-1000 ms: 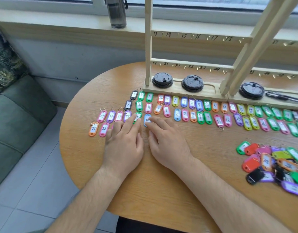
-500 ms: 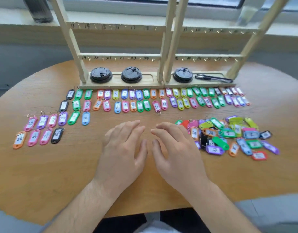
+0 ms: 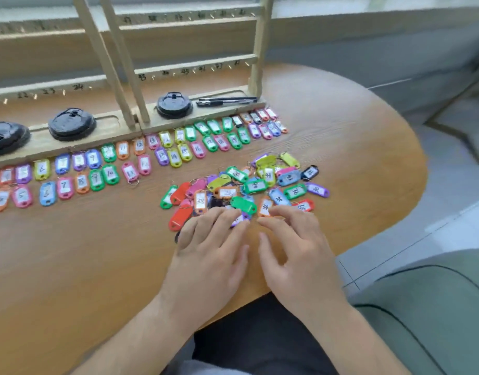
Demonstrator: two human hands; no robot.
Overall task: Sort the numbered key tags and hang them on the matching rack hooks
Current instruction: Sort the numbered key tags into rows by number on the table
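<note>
A loose pile of coloured numbered key tags (image 3: 243, 185) lies on the round wooden table (image 3: 70, 253), right of centre. Sorted tags (image 3: 130, 161) lie in rows along the base of the wooden hook rack (image 3: 197, 63), whose rails carry handwritten numbers and small hooks. My left hand (image 3: 211, 253) rests flat, its fingertips touching the near edge of the pile over a purple tag (image 3: 239, 219). My right hand (image 3: 295, 253) lies beside it with spread fingers, fingertips close to an orange tag (image 3: 265, 207). Neither hand holds a tag.
Three black cup lids (image 3: 70, 124) and two black pens (image 3: 227, 100) sit on the rack's base. The table's curved edge (image 3: 411, 185) runs on the right, with grey floor beyond. A green cushioned seat (image 3: 435, 307) is at the lower right.
Both hands left the sorted rows at the left and moved right to the loose pile. The view swung right with them.
</note>
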